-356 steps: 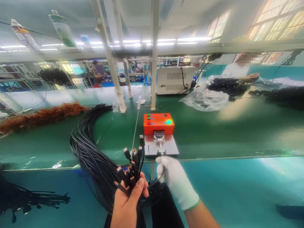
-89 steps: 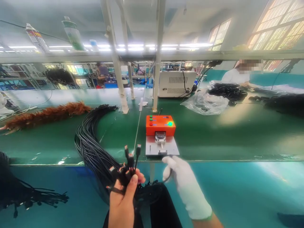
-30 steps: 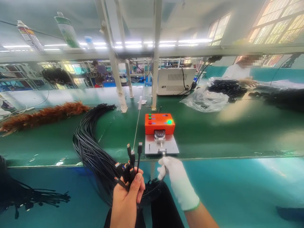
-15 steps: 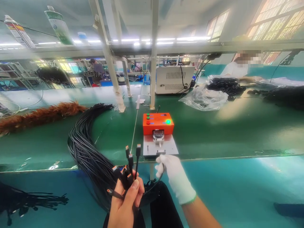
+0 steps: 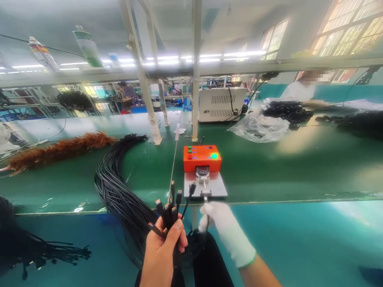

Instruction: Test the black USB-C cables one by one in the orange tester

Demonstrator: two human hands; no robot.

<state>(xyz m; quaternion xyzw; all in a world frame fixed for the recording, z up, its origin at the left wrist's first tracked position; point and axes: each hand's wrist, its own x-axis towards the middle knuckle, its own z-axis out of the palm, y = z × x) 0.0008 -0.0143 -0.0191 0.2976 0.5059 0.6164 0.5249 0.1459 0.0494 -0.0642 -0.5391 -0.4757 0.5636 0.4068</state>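
Note:
My bare left hand (image 5: 166,243) is closed around several black cables, their connectors (image 5: 178,196) fanning up out of the fist. A long bundle of black cables (image 5: 115,183) runs from the bench down behind that hand. My right hand (image 5: 224,227), in a white glove, pinches one cable connector (image 5: 205,199) at the front of a small fixture. This fixture belongs to an orange test box (image 5: 199,159) with buttons, a lit green light, a round gauge (image 5: 202,172) and a metal base plate (image 5: 220,187). Whether the connector tip is inside the slot I cannot tell.
Brown cable bundles (image 5: 62,151) lie at left on the green bench (image 5: 260,171). A white metal cabinet (image 5: 221,104) and a clear plastic bag (image 5: 260,127) stand behind the box. Dark cables (image 5: 50,253) hang at lower left. A co-worker (image 5: 299,89) sits at far right.
My right hand has drawn slightly back from the fixture, and the connector in its fingers now shows. My left hand has shifted a little right with its cables. The view has tilted slightly.

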